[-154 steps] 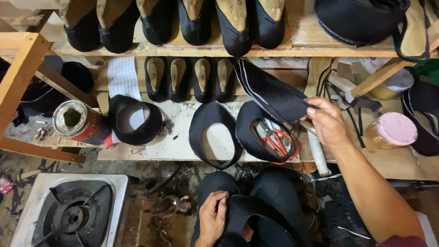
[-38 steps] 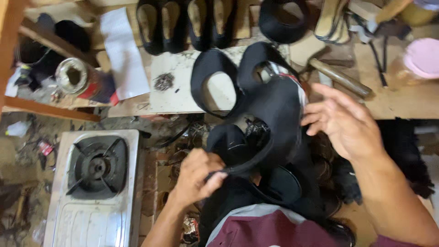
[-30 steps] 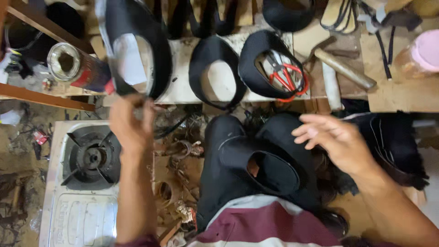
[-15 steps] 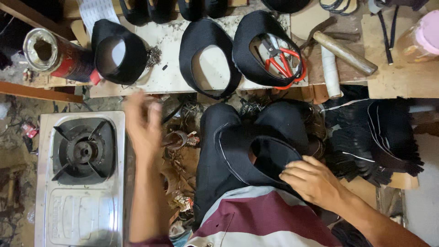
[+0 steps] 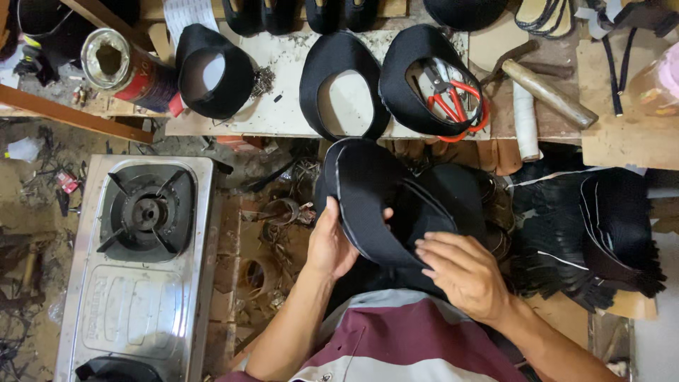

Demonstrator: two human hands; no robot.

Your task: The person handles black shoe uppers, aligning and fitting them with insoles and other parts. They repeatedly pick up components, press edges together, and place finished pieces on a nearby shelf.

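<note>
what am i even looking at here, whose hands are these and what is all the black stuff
This is one picture from a camera worn on a person's head, looking down at their own two bare hands; no machine is involved. The left hand grips a curved black fabric piece, and the right hand rests on its lower edge, over the lap. On the bench above lie similar black curved pieces, one holding red-handled scissors. An open tin can lies at the left, a wooden-handled tool at the right. A gas stove sits on the floor beside the person.
</note>
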